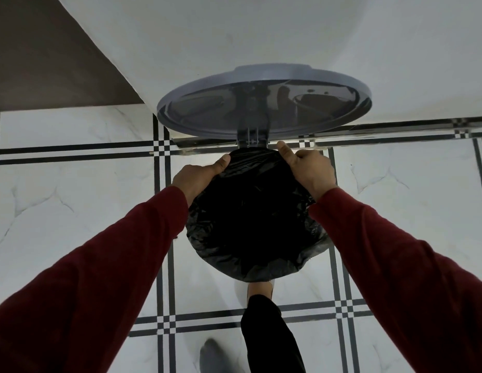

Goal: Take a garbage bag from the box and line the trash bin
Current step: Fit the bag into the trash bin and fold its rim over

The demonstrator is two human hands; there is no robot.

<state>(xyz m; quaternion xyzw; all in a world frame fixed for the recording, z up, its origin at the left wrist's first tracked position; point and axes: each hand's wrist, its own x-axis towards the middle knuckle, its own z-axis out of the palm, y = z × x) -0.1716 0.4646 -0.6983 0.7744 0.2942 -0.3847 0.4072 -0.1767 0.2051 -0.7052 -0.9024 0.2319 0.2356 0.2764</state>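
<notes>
You're standing over a white marble-look floor (73, 211) with black striped lines crossing it, and a white wall (261, 30) is running along the back. The grey lid (261, 103) is standing open, leaning back toward that wall, hinge at the far side of the bin. The bin itself is pretty much hiding under the black bag (250, 219), which is sitting in the opening with its edge folded out and down over the rim all the way around, crinkly plastic showing along the near side.

Your left hand (199, 179) is clamping the bag's edge at the far-left part of the rim, thumb on top pointing toward the hinge. Your right hand (309, 168) is doing the same at the far-right part, fingers curled around the plastic, thumb sticking up. Both dark red sleeves are reaching in from the bottom corners.

Your foot (260, 288) is poking under the bin's near edge, dark trouser leg below it.
</notes>
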